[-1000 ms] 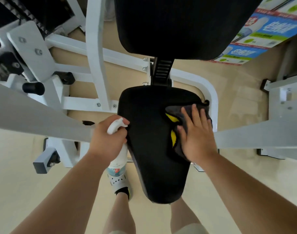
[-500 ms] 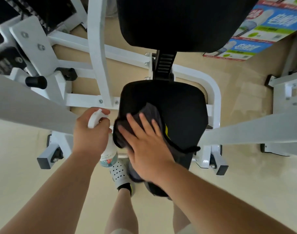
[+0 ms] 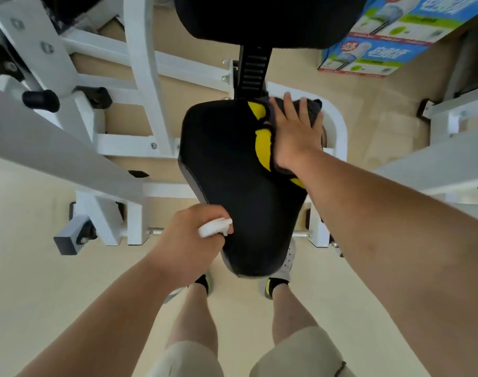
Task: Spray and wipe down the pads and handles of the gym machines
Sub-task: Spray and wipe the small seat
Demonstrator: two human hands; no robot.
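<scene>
A black seat pad (image 3: 232, 172) of a white gym machine fills the middle of the view. My right hand (image 3: 295, 131) lies flat, fingers spread, pressing a grey and yellow cloth (image 3: 262, 140) onto the pad's far right corner. My left hand (image 3: 189, 240) grips a white spray bottle (image 3: 214, 227) at the pad's near left edge; only the bottle's head shows past my fingers. A black back pad (image 3: 259, 20) hangs above the seat at the top of the view.
White frame bars (image 3: 142, 63) and a black-capped handle (image 3: 40, 100) stand to the left. A wide white arm (image 3: 55, 148) crosses the left side, another (image 3: 433, 167) the right. Blue printed boxes (image 3: 382, 36) sit on the floor at the upper right. My legs and shoes are below the seat.
My right hand has swept the cloth from the seat's near left part across to its far right corner. My left hand with the bottle has shifted toward the seat's near edge.
</scene>
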